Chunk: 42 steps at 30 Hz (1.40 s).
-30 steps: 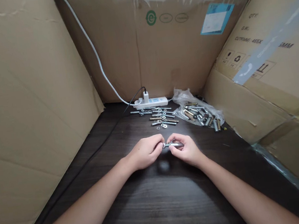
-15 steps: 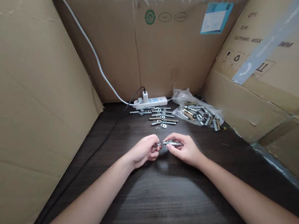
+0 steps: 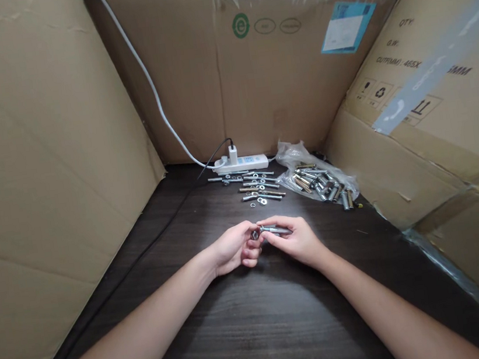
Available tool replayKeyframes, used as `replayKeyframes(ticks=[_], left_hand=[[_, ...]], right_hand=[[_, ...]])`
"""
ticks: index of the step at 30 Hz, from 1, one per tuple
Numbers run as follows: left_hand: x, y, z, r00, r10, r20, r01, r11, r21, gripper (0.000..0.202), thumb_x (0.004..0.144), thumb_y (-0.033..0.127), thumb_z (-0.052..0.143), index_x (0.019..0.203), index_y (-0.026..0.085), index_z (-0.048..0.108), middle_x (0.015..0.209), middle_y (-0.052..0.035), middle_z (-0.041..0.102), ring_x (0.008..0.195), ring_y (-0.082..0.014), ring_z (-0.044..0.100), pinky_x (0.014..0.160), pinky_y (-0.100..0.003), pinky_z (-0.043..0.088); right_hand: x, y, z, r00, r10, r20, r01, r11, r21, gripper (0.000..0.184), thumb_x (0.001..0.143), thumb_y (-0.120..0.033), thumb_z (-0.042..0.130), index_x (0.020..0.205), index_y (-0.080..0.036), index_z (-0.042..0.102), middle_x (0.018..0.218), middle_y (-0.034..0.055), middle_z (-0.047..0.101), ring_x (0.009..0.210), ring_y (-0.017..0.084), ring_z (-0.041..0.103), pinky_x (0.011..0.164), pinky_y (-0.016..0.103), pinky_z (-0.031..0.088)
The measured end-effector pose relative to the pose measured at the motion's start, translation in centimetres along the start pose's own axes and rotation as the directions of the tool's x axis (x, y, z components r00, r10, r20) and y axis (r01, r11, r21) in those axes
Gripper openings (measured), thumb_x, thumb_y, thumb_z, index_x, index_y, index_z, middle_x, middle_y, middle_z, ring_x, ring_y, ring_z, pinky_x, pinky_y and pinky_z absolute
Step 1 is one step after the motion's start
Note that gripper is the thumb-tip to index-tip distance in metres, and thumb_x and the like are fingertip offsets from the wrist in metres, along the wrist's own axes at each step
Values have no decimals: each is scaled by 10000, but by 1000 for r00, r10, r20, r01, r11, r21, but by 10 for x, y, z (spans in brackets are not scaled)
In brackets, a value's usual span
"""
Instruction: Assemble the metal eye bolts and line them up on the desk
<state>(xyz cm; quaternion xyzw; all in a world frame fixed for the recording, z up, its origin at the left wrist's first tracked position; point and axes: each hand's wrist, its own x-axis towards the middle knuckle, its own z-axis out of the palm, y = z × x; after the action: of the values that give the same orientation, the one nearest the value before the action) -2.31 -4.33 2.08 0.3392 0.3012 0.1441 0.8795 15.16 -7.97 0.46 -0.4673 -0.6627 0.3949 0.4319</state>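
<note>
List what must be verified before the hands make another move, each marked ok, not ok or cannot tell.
1. Right hand gripping the metal fastener: ok, it lies between thumb and fingers.
2. Left hand holding the nut: ok, it sits at the fingertips.
3. Nut on the fastener: not ok, it appears off the fastener's near end.
4. Thread condition on the fastener: cannot tell, too small and partly covered.
5. Black cable clear of both hands: ok, it runs to their left.
6. Loose washers out of the way: ok, they lie beyond the hands.
</note>
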Motion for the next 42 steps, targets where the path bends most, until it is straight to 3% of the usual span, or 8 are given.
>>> replayKeyframes(ticks=[19,24,28,42], left_hand=[[0,-1,0,1000,-10,-5,11,998,58,269,861,382,389,701,165,390,590,66,231,446,-49,152,406,-160,164],[1,-2,-1,1000,-20,-21,22,997,73,278,862,398,386,706,168,383,590,68,233,445,-47,153,409,-159,152],[1,-1,0,998,-26,-49,30,997,78,277,863,396,370,702,170,371,588,69,229,442,-47,153,407,-159,142],[1,-2,0,999,-4,-48,8,996,92,292,872,410,386,706,170,378,589,63,258,438,-44,167,409,-160,152]], right_hand=[[1,-5,-1,1000,-20,11,21,999,-33,245,793,-292,610,969,-153,709,880,65,730,770,198,688,731,313,564],[-2,-11,-5,993,-107,-57,89,962,-258,252,772,-254,621,997,-190,712,898,32,732,727,178,691,710,285,566],[-3,-14,-8,985,-167,-33,139,903,-407,260,774,-257,616,1016,-240,709,938,-7,728,754,169,691,707,264,559],[-3,-11,-6,987,-147,-60,104,884,-456,238,783,-276,609,997,-253,712,918,-22,730,699,153,684,702,251,552]])
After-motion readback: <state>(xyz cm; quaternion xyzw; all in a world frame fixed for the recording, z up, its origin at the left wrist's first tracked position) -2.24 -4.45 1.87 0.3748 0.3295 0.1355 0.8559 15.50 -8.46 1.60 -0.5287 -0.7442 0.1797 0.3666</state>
